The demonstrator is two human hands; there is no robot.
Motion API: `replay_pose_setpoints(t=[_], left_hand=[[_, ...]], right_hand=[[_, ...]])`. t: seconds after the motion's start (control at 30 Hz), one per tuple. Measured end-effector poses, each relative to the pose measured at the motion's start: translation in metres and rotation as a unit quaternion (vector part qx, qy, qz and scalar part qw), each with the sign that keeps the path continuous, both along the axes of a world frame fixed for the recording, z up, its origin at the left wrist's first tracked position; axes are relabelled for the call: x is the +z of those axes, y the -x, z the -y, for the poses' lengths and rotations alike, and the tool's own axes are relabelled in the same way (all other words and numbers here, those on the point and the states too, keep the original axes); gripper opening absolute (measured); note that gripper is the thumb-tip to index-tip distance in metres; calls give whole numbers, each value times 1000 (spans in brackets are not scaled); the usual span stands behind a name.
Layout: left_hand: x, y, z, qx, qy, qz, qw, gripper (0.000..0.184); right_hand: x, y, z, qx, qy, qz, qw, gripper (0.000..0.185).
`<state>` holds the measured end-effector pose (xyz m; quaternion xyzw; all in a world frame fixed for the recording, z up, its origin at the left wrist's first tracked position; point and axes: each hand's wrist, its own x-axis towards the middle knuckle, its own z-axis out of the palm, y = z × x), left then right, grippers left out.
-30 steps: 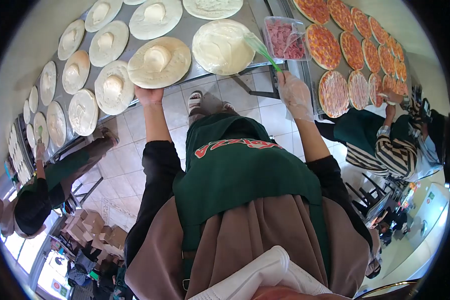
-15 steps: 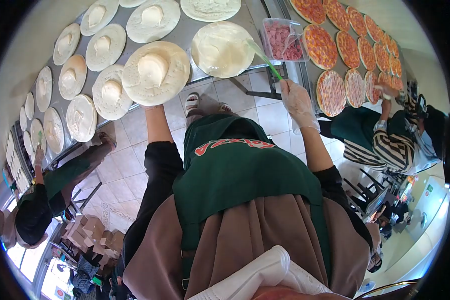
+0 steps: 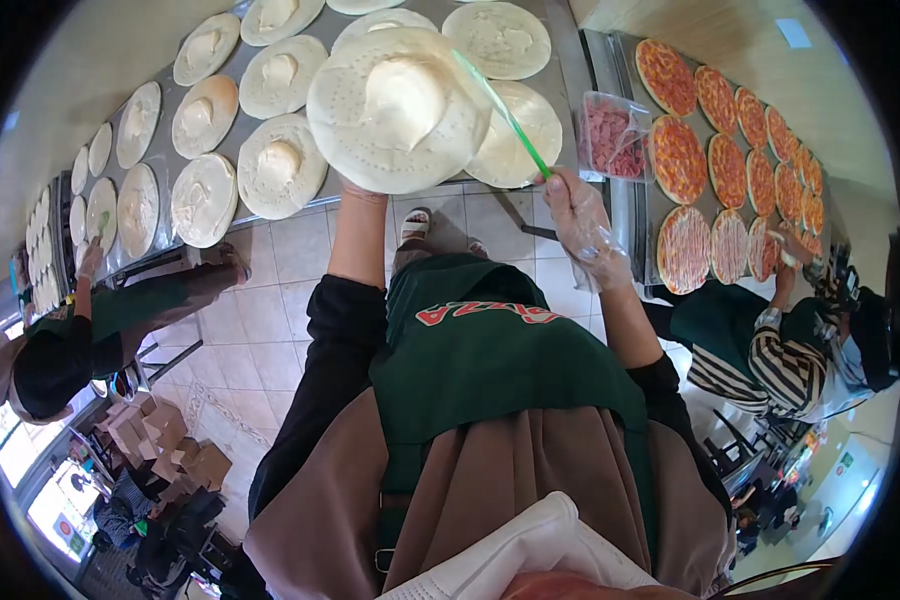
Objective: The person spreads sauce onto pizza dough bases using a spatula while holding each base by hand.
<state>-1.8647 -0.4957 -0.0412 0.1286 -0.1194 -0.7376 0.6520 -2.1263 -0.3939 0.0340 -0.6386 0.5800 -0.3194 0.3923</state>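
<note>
My left hand (image 3: 362, 188) is under a round pizza base (image 3: 345, 125), holding it raised above the table; its fingers are hidden beneath. A mound of creamy white sauce (image 3: 406, 92) sits on this base. In a clear plastic glove, my right hand (image 3: 576, 212) grips the handle of a green spatula (image 3: 505, 112). The spatula's pale tip reaches the right edge of the raised base. Partly covered behind the tool lies another pizza base (image 3: 530, 135) with sauce spread over it.
More sauced bases (image 3: 276, 165) cover the metal table (image 3: 365, 12). A plastic tub (image 3: 613, 137) of chopped pink meat stands at right, beside rows of topped pizzas (image 3: 680, 160). Co-workers stand on both sides: one person's hand (image 3: 92, 258) at left, another's hand (image 3: 792, 245) at right.
The held base has risen closer to the camera and moved right, partly over the spread base. The spatula tip has shifted from that spread base to the raised one. The view has turned slightly.
</note>
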Motion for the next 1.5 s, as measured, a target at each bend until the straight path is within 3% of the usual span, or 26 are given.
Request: replay_pose_setpoints(t=[0.07,0.1,0.17,0.27,0.33,0.4,0.5,0.57,0.67,0.73,0.77,0.87,0.97,1.0,1.1,1.27,1.37,1.4,1.47,1.5], left_hand=[[6,3,0,-11,9,-9,1000,59],[6,5,-1,-51,25,-72,996,59],[8,11,2,-91,44,-135,986,59],[15,26,12,-82,54,-163,982,61],[19,35,19,-4,22,-15,1000,62],[18,38,19,-25,30,-25,999,63],[15,45,19,-10,23,10,1000,64],[16,46,21,-14,31,-88,995,64],[31,48,16,-28,48,-98,994,64],[27,52,19,-38,56,-148,987,63],[25,54,21,-49,65,-196,977,63],[25,63,21,-35,77,-139,987,63],[-9,64,29,-42,27,-176,983,61],[1,65,27,-42,28,-177,983,61],[39,67,13,28,60,-115,991,63],[42,71,11,-56,92,-212,971,62],[27,73,7,-15,32,-151,988,62],[33,74,5,-15,33,-151,988,62],[45,74,1,46,68,-6,997,64],[46,72,0,45,69,-6,997,64]], right_hand=[[0,-6,7,-28,20,-74,997,24],[-8,-7,7,-27,21,-75,997,24],[-31,-9,5,-18,144,-167,975,19],[-32,-14,-12,9,182,-147,972,15],[-30,-18,-23,29,160,-154,974,14],[-21,-21,-32,69,73,-111,989,14],[-7,-19,-29,60,95,-69,991,15],[-1,-14,-21,40,122,-35,991,15],[-1,-7,-3,-53,75,-63,994,18],[-18,-9,0,-62,78,-177,979,21],[-22,-17,-8,-75,73,-178,978,21],[-12,-33,-34,-28,89,-158,983,19],[14,-37,-41,11,92,-134,987,18],[16,-36,-41,24,97,-114,988,19],[16,-21,-21,-57,104,-115,986,20],[7,-28,-20,-69,79,-217,971,19],[8,-34,-36,31,179,-178,967,15],[11,-34,-36,31,180,-178,967,15],[18,-30,-32,20,176,-142,974,17],[19,-26,-28,19,177,-141,974,17]])
